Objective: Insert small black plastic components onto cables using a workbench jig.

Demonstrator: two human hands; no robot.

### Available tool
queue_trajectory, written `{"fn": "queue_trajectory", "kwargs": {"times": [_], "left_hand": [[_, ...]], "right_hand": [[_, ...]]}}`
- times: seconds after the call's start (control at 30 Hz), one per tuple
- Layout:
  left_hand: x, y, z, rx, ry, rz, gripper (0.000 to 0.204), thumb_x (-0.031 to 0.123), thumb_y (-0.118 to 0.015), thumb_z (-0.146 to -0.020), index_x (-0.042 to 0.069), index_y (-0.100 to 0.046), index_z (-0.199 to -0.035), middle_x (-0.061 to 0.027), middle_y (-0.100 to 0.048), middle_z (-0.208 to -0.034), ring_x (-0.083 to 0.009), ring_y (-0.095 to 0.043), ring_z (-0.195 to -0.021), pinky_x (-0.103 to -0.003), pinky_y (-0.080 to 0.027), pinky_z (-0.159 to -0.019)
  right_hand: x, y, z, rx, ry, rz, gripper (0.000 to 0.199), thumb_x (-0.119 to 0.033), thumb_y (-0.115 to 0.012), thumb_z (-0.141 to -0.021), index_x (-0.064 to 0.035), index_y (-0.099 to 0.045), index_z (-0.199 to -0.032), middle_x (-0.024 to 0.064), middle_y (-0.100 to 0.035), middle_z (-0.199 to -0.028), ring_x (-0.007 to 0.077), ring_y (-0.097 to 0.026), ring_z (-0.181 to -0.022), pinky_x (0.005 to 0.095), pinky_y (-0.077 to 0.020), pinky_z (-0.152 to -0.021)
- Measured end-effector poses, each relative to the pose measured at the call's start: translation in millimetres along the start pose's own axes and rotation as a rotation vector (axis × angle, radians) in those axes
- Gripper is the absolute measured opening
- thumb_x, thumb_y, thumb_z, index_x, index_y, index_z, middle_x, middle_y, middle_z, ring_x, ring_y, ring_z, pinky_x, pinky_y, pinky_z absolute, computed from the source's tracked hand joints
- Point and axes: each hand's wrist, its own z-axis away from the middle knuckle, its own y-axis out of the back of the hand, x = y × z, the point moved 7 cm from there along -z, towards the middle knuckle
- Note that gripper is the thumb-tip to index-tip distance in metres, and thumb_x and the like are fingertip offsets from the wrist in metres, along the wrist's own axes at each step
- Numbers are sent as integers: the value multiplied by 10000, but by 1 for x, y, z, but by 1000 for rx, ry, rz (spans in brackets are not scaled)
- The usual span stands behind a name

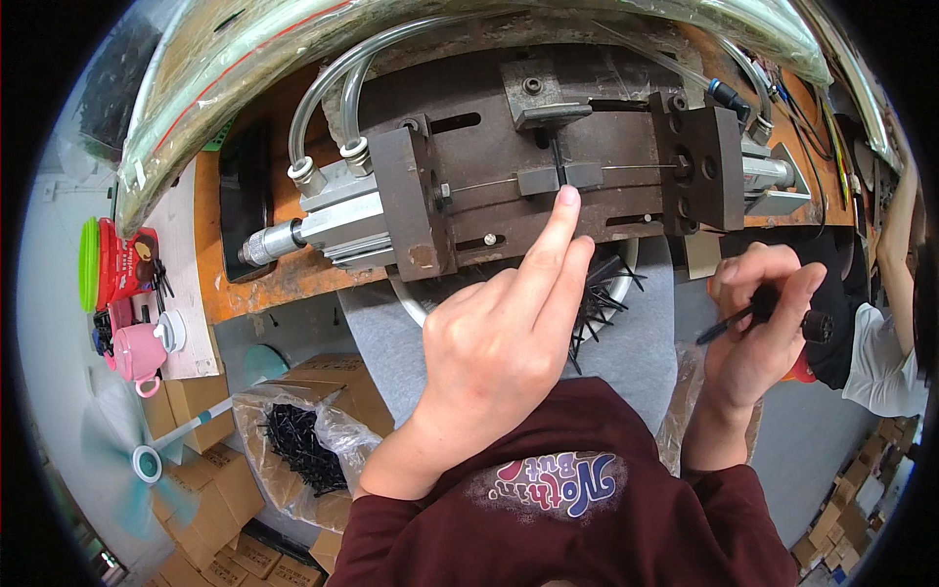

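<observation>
My left hand (504, 338) reaches up to the metal fixture (479, 83), its index and middle fingers stretched out. The index fingertip touches, or nearly touches, the near end of a thin black stick-like piece (558, 161). That piece stands between two small grey blocks (537, 182), each on a thin rod from the side. My left thumb is out of sight. Off to the right, my right hand (753, 323) is closed round a few black plastic pieces (817, 327) with thin stems and thicker ends. Their exact number is hidden by the fingers.
Air cylinders (347, 217) with clear hoses flank the fixture on the wooden bench (264, 293). Black pieces (599, 303) lie in a white-rimmed container below. A plastic-lined box (305, 450) holds more. A fan (147, 464) and pink cup (137, 352) are left; another person's arm (895, 235) is right.
</observation>
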Motion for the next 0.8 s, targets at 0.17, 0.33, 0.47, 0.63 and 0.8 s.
{"fn": "queue_trajectory", "kwargs": {"times": [0.17,0.33,0.47,0.63,0.8], "left_hand": [[-1,1,-5,-31,39,14,293,64,-779,-720,32,-713,-1004,-102,-673,-1226,-175,-675,-653,-265,-511,-569],[-2,0,-4,-17,53,44,294,63,-780,-721,32,-714,-1006,-102,-671,-1230,-186,-692,-696,-272,-529,-598],[-4,4,-5,38,42,117,321,82,-808,-702,35,-718,-1007,-103,-694,-1166,-198,-707,-769,-273,-550,-631],[12,19,4,181,-60,330,407,122,-871,-652,38,-720,-1021,-95,-713,-977,-207,-708,-796,-288,-567,-638],[12,17,6,132,-16,431,380,65,-856,-655,24,-728,-1010,-88,-701,-925,-206,-695,-756,-288,-554,-616]], "right_hand": [[2,-11,4,-67,-238,-214,226,-166,-462,-984,18,-497,-1110,-12,-440,-697,32,-300,-520,203,-246,-494],[0,-18,16,-23,-310,-60,389,-91,-556,-975,33,-480,-1335,31,-622,-849,-13,-346,-540,148,-252,-485],[8,-22,22,-47,-363,-70,445,-100,-577,-974,16,-467,-1390,109,-722,-1023,-46,-351,-536,131,-242,-481],[17,-43,32,-162,-454,-202,501,-79,-577,-972,29,-421,-1436,162,-665,-1211,24,-544,-736,156,-427,-649],[13,-55,40,-359,-392,-55,396,-190,-545,-1016,59,-555,-1324,127,-669,-1140,130,-615,-990,258,-491,-874]]}}
